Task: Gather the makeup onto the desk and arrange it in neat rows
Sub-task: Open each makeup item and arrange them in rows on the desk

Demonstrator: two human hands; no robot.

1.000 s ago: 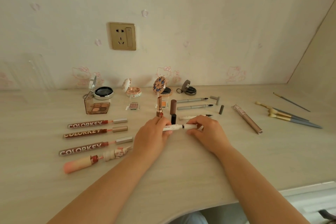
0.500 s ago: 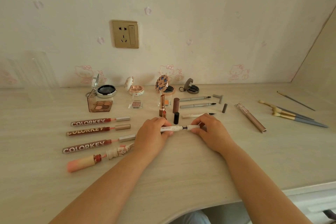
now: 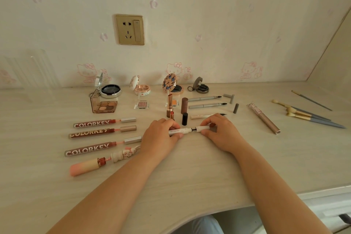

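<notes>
The cap has just come away from the white liner pen (image 3: pixel 180 131): a second ago the barrel and cap read as one unbroken white stick between the two hands, and now a short dark tip shows in a gap between them. The left hand (image 3: pixel 160 135) pinches the barrel with thumb and curled fingers, and the right hand (image 3: pixel 220 132) pinches the white cap (image 3: pixel 204 127), both low over the desk (image 3: pixel 209 176) and close together. Neither hand has shifted much across the surface; only the pull apart is new. To my eye that means this pen is being laid out uncapped like its neighbours: just beyond the right hand lies another cream pen (image 3: pixel 201 116) with its dark point bare, and farther back two grey pens (image 3: pixel 204 102) with their caps set apart. Just beyond the left hand stand an open lipstick (image 3: pixel 169 106) and a small black cap (image 3: pixel 184 118). Out past the left wrist three COLORKEY tubes (image 3: pixel 91 135) and a pink tube (image 3: pixel 84 167) lie in a tidy column with wands drawn out. Well off to the right of the right hand, a rose-gold tube (image 3: pixel 264 118) and some brushes (image 3: pixel 307 115) lie at loose angles, so I would judge the gathering is done but the rows on that side are not.
</notes>
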